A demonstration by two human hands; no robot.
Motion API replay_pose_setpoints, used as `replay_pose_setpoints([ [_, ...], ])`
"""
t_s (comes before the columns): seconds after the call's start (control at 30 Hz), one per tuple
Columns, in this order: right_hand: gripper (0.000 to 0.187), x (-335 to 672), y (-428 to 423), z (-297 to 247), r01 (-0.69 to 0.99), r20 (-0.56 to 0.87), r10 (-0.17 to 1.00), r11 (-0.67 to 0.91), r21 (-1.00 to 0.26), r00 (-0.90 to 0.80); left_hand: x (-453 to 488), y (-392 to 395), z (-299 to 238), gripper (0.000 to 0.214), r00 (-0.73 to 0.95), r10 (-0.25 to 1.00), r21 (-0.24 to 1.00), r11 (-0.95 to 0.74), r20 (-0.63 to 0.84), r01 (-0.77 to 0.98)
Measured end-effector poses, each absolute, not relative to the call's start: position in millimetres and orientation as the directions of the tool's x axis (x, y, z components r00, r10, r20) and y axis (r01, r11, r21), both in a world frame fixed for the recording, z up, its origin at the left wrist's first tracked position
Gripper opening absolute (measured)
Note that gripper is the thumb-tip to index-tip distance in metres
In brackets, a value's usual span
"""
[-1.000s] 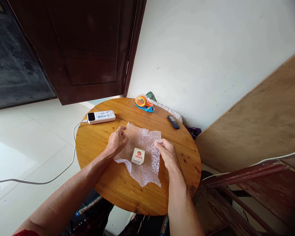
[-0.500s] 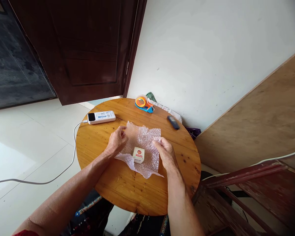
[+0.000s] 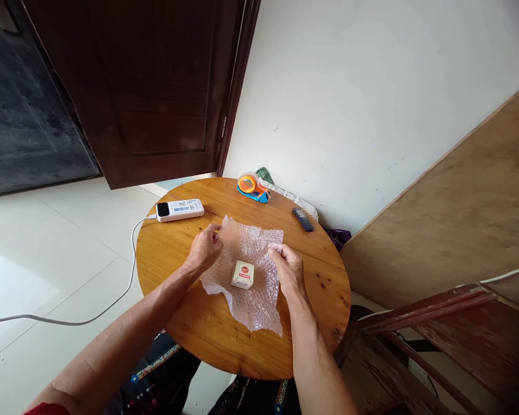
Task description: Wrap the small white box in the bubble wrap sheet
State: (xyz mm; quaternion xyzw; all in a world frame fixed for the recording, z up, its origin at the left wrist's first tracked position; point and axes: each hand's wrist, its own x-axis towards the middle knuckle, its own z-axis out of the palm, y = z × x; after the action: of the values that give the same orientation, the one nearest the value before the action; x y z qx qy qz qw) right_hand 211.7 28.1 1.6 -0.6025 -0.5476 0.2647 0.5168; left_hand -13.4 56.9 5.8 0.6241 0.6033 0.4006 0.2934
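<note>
A sheet of clear bubble wrap [image 3: 253, 248] lies spread on a round wooden table [image 3: 190, 328]. A small cream box with a red label [image 3: 242, 274] sits near the middle of the sheet. My left hand [image 3: 205, 249] pinches the sheet's left edge with curled fingers. My right hand [image 3: 288, 268] grips the sheet's right edge, just right of the box.
A white power bank [image 3: 180, 209] with a white cable [image 3: 132, 248] lies at the table's far left. An orange and blue tape dispenser [image 3: 253, 187] and a small dark object [image 3: 303, 219] sit near the wall. A dark door stands behind; a red wooden frame [image 3: 436, 323] is at the right.
The near part of the bubble wrap was drawn up toward the box half a second ago and now lies spread out toward me again. Both hands keep their hold on the edges.
</note>
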Motion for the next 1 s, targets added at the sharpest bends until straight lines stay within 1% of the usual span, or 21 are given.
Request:
replay_pose_setpoints([
  [0.17, 0.024, 214, 31, 1, 0.476, 0.332, 0.901, 0.171, -0.863, 0.279, -16, 62, 22, 0.042, 0.015, 0.987, 0.782, -0.136, 0.160, 0.609],
  [0.27, 0.021, 218, 34, -4, 0.478, 0.325, 0.910, 0.172, -0.861, 0.259, -15, 68, 21, 0.044, 0.025, 0.989, 0.734, -0.126, 0.147, 0.667],
  [0.4, 0.027, 220, 35, -9, 0.535, 0.299, 0.914, 0.114, -0.837, 0.274, -14, 74, 8, 0.044, 0.025, 0.991, 0.675, -0.109, 0.133, 0.730],
  [0.5, 0.027, 220, 34, -8, 0.563, 0.323, 0.910, 0.128, -0.816, 0.261, -15, 74, 1, 0.044, 0.015, 0.990, 0.678, -0.109, 0.143, 0.727],
  [0.63, 0.032, 220, 34, -7, 0.537, 0.361, 0.898, 0.181, -0.824, 0.250, -16, 71, -1, 0.044, 0.009, 0.987, 0.679, -0.117, 0.160, 0.725],
  [0.7, 0.033, 221, 35, -8, 0.564, 0.348, 0.903, 0.156, -0.811, 0.251, -15, 70, -1, 0.045, 0.021, 0.987, 0.650, -0.119, 0.157, 0.751],
  [0.83, 0.025, 223, 39, -14, 0.645, 0.305, 0.921, 0.082, -0.760, 0.242, -14, 71, -1, 0.048, 0.050, 0.990, 0.561, -0.114, 0.129, 0.820],
  [1.0, 0.025, 225, 40, -18, 0.666, 0.304, 0.915, 0.054, -0.744, 0.266, -13, 71, 0, 0.048, 0.071, 0.991, 0.496, -0.119, 0.115, 0.860],
])
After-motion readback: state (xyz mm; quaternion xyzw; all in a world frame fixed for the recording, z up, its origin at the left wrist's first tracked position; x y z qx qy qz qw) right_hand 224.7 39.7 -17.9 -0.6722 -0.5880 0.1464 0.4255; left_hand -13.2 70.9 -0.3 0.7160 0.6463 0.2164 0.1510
